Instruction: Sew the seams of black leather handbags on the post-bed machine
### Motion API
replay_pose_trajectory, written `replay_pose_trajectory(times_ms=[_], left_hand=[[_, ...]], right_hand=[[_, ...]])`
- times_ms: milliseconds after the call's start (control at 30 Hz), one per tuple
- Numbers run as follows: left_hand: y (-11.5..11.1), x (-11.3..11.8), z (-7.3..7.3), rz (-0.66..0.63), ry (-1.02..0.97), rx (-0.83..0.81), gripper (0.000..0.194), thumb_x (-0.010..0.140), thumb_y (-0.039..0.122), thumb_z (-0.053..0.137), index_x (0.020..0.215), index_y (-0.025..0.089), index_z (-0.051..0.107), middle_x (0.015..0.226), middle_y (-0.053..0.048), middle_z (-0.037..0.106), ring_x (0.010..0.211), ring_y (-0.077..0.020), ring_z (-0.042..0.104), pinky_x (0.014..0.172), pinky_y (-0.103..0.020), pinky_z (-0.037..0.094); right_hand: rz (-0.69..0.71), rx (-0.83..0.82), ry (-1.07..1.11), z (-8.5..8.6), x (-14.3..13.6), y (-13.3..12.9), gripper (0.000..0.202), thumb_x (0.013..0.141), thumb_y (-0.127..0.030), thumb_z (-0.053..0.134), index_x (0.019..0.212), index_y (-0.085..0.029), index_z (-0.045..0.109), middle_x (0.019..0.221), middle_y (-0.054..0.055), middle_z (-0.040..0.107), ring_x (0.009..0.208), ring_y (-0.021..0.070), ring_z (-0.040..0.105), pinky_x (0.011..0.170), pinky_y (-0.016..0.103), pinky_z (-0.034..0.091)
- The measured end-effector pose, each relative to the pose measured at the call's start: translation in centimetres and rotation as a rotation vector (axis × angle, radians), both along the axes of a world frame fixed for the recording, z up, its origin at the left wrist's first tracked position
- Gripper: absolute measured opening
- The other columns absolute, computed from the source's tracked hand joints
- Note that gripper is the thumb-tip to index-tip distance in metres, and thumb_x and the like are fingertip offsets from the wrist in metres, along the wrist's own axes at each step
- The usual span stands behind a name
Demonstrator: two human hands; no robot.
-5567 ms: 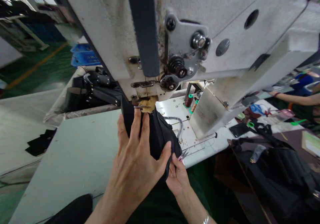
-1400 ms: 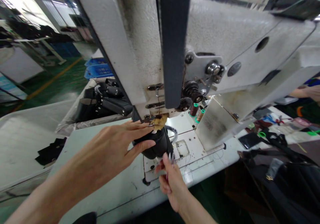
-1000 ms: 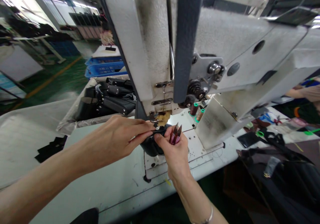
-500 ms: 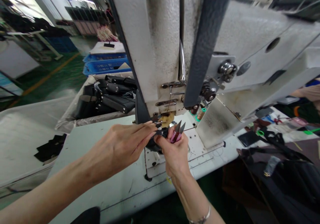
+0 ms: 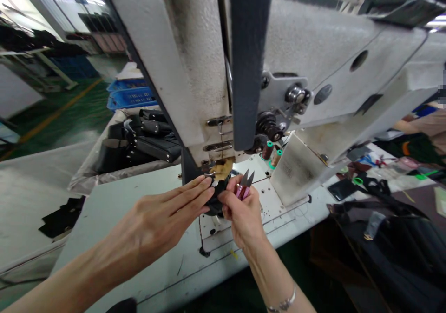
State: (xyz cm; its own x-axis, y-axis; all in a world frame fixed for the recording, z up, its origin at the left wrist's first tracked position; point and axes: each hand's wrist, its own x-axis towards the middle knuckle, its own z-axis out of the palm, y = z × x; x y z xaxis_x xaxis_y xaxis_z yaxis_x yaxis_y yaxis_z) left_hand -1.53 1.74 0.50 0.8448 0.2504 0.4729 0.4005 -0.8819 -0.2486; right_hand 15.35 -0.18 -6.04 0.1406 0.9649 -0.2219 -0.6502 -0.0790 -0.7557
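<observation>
A small black workpiece (image 5: 216, 203), apparently leather, lies under the needle area of a sewing machine (image 5: 195, 71); its full shape is hidden by my hands. My left hand (image 5: 163, 215) holds its left side with straight fingers laid together over it, the thumb out of sight. On the other side, my right hand (image 5: 244, 213) pinches the piece between thumb and forefinger. Tucked in that same hand are thread snips (image 5: 245, 185) with pink handles, their blades pointing up and away. A yellowish-brown pad (image 5: 223, 169) sits by the presser foot, just above my fingertips.
Black cases (image 5: 153, 138) fill a cloth-lined bin left of the machine table (image 5: 114, 201). Blue crates (image 5: 130, 94) stand behind it. Thread spools (image 5: 272, 155) stand behind the machine head. To the right lie a phone (image 5: 343, 190) and a black bag (image 5: 411, 238). A person's arm (image 5: 414, 127) shows at far right.
The view has shifted, so the machine head appears further left. My left fingers have spread slightly over the black piece. The snips stay in my right hand.
</observation>
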Motion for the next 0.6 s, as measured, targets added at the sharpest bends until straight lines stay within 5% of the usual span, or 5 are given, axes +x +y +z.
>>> replay_pose_trajectory(times_ms=[167,367,600], left_hand=[[-0.3,-0.5,-0.4,0.026,0.109,0.008,0.043,0.092,0.000,0.051,0.134,0.006,0.057,0.142,-0.016,0.061,0.134,-0.0267,0.058,0.105,-0.039,0.058],[-0.9,-0.7,-0.9,0.084,0.197,0.061,0.059,0.085,-0.008,0.039,0.142,0.005,0.051,0.148,-0.016,0.055,0.137,-0.0287,0.055,0.101,-0.039,0.061],[-1.3,-1.4,-2.8,0.154,0.182,0.075,0.066,0.087,-0.004,0.042,0.153,0.009,0.040,0.158,-0.012,0.045,0.148,-0.0266,0.040,0.121,-0.038,0.042]], right_hand=[[-0.042,0.039,0.032,-0.3,-0.3,-0.3,0.026,0.068,-0.016,0.076,0.083,-0.021,0.055,0.052,-0.013,0.045,0.041,0.0031,0.035,0.040,0.015,0.022],[-0.108,0.048,0.021,-2.2,0.4,-1.5,0.046,0.068,-0.028,0.090,0.109,-0.021,0.069,0.078,-0.007,0.055,0.047,0.0001,0.034,0.042,0.017,0.022],[-0.079,0.008,-0.008,-3.5,-0.2,-1.7,0.048,0.070,-0.034,0.090,0.115,-0.025,0.075,0.089,-0.002,0.051,0.052,0.0006,0.031,0.044,0.018,0.022]])
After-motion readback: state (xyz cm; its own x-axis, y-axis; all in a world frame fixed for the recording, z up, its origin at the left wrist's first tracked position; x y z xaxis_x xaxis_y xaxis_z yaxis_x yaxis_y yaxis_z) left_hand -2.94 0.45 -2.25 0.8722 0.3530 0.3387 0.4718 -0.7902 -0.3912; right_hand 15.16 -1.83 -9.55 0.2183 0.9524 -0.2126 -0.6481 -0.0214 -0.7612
